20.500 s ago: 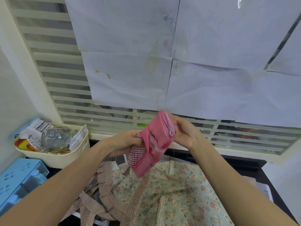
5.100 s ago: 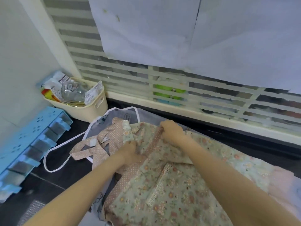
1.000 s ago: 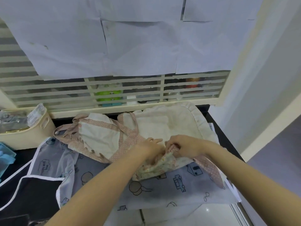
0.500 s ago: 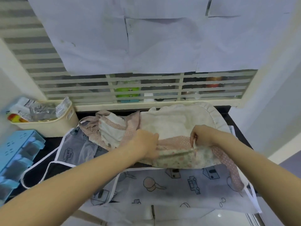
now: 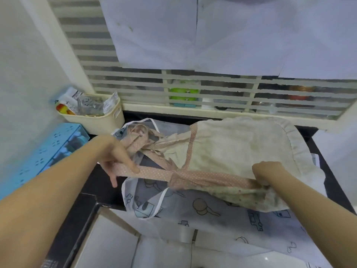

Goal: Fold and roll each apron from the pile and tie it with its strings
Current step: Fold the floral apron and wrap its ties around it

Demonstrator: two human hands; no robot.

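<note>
Two hands work one apron in the head view, the only view there is. The floral apron (image 5: 237,151) lies pale side up across the dark counter (image 5: 90,182), on top of a grey printed apron (image 5: 202,211) that spreads toward the near edge. Its dotted waistband (image 5: 212,178) runs left to right, and that is the long axis the fold has to follow.

The left hand (image 5: 114,161) pinches the dotted tie string (image 5: 152,174) between thumb and forefinger, its other fingers loose and pointing down, and draws the string out to the left — nearly in line with the waistband. The right hand (image 5: 267,174) is curled onto the near right edge of the apron, gripping the waistband end where the flowered side (image 5: 255,198) turns under. So the cloth lies between the two grips and beyond them, toward the slatted window (image 5: 193,89).

The next move, as I judge it, calls for the string to be laid along the band before folding, and the left hand is the nearer one for that.

Room is tight at the edges. At the far left a cream basket (image 5: 100,120) of packets stands just beside the other tangled straps (image 5: 139,140), with a blue plastic rack (image 5: 44,155) nearer along the wall — a wide sweep left could catch the straps. On the right the ruffled hem (image 5: 297,144) reaches close to the counter's end. Toward the person, the grey apron overhangs the counter's edge.
</note>
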